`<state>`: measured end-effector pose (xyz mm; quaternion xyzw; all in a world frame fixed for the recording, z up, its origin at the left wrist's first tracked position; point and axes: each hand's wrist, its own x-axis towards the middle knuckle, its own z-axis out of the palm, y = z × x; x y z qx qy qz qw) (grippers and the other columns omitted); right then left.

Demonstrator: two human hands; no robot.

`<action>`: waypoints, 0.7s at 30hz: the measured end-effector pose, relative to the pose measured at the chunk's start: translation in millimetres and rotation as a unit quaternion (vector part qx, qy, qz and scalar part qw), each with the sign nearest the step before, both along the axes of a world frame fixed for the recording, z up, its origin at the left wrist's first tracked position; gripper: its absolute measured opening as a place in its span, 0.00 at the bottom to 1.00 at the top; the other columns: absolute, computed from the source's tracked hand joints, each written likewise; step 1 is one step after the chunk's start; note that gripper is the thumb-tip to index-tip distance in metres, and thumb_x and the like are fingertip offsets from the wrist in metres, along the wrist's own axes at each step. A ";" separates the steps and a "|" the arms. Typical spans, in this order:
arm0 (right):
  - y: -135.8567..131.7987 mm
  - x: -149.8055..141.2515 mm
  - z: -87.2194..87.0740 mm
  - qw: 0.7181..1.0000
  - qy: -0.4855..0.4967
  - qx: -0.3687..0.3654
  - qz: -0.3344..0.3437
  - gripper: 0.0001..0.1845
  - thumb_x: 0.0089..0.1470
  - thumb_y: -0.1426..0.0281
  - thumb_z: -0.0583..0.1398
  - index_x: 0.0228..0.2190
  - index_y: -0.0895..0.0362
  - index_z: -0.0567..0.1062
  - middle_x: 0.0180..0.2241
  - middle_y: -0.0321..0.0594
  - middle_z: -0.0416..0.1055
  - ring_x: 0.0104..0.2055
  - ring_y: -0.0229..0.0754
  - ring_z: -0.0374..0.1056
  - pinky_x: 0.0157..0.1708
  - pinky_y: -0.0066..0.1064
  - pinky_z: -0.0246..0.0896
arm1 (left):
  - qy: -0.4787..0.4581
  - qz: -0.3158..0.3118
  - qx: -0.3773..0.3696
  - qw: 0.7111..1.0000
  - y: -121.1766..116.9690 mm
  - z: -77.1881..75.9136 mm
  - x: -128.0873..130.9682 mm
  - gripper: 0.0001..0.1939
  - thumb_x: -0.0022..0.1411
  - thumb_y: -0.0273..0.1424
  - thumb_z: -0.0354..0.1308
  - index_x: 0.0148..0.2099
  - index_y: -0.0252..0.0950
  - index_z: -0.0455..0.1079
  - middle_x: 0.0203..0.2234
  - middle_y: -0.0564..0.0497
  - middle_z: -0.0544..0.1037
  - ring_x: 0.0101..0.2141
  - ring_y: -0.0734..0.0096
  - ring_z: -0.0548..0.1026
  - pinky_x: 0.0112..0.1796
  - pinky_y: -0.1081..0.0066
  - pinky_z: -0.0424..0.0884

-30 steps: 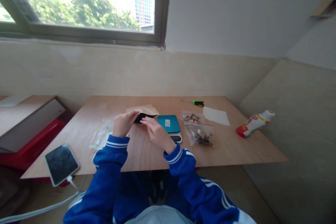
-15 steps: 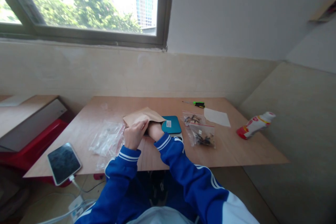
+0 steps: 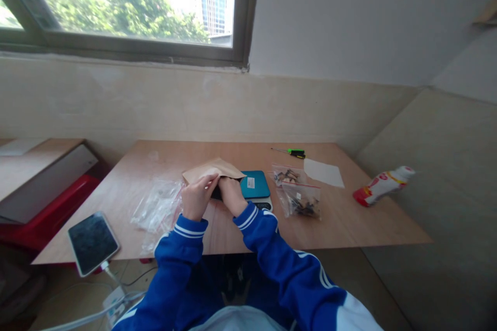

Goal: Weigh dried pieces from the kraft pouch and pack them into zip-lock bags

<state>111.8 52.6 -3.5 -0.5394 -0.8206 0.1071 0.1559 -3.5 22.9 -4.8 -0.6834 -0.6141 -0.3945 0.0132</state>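
Note:
A brown paper bag (image 3: 212, 167) lies on the table, its mouth turned towards me. My left hand (image 3: 197, 197) pinches the upper edge of that mouth and lifts it. Inside the opening are the fingers of my right hand (image 3: 232, 194); the paper hides them, so what they hold, if anything, does not show. Directly right of the bag sits a teal-topped digital scale (image 3: 256, 185), partly behind my right hand. Two clear zip bags with small brown and dark pieces, the far zip bag (image 3: 287, 174) and the near zip bag (image 3: 305, 204), rest right of the scale.
Clear plastic bags (image 3: 157, 207) lie left of my hands. A phone on a cable (image 3: 93, 242) rests at the front left edge. Towards the back right are a screwdriver (image 3: 291, 152), white paper (image 3: 323, 172) and a red-and-white bottle (image 3: 383, 186).
My right hand has drawn partly back out of the paper bag, so more of it shows. My left hand keeps hold of the bag's edge. The view has shifted slightly.

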 end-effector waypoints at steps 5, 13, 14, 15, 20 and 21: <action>-18.9 21.1 15.2 0.994 0.052 0.066 0.065 0.11 0.58 0.77 0.55 0.40 0.59 0.74 0.41 0.47 0.75 0.46 0.48 0.70 0.45 0.36 0.64 | 0.023 0.039 -0.057 0.997 2.5 15.4 -6.6 0.11 0.60 0.40 0.56 0.41 0.46 0.77 0.27 0.53 0.82 0.31 0.66 0.79 0.27 0.75 0.64; -20.8 81.4 -23.7 0.864 0.431 0.224 -0.135 0.12 0.57 0.64 0.57 0.40 0.57 0.74 0.38 0.43 0.75 0.41 0.41 0.71 0.42 0.33 0.66 | 0.005 0.068 -0.056 0.996 10.2 27.2 -16.8 0.13 0.59 0.43 0.57 0.40 0.46 0.78 0.25 0.53 0.81 0.29 0.65 0.79 0.27 0.74 0.64; -13.9 89.9 -35.6 0.859 0.429 0.214 -0.179 0.14 0.58 0.62 0.56 0.41 0.58 0.74 0.39 0.44 0.75 0.41 0.42 0.71 0.41 0.33 0.66 | -0.001 0.065 -0.053 0.996 10.9 27.4 -16.7 0.12 0.59 0.43 0.57 0.39 0.46 0.78 0.25 0.54 0.81 0.29 0.66 0.79 0.27 0.74 0.64; -5.9 97.8 -47.6 0.874 0.401 0.191 -0.198 0.15 0.58 0.62 0.55 0.39 0.59 0.75 0.38 0.45 0.75 0.40 0.43 0.71 0.40 0.34 0.66 | -0.006 0.061 -0.053 0.997 11.3 27.5 -16.3 0.12 0.58 0.43 0.57 0.39 0.46 0.78 0.25 0.54 0.81 0.29 0.66 0.79 0.27 0.74 0.64; 30.8 118.6 -84.7 0.946 0.239 0.116 -0.186 0.14 0.55 0.64 0.56 0.35 0.60 0.77 0.36 0.48 0.76 0.42 0.49 0.69 0.45 0.41 0.62 | -0.025 0.054 -0.063 0.996 9.4 27.2 -14.5 0.11 0.58 0.43 0.58 0.39 0.47 0.78 0.24 0.55 0.81 0.29 0.65 0.79 0.27 0.74 0.65; 33.9 118.3 -84.5 0.947 0.232 0.117 -0.186 0.14 0.54 0.64 0.58 0.36 0.60 0.77 0.38 0.50 0.75 0.44 0.51 0.68 0.48 0.44 0.60 | -0.028 0.053 -0.063 0.996 8.9 26.8 -14.8 0.11 0.58 0.43 0.58 0.39 0.47 0.78 0.24 0.55 0.81 0.29 0.65 0.79 0.28 0.74 0.65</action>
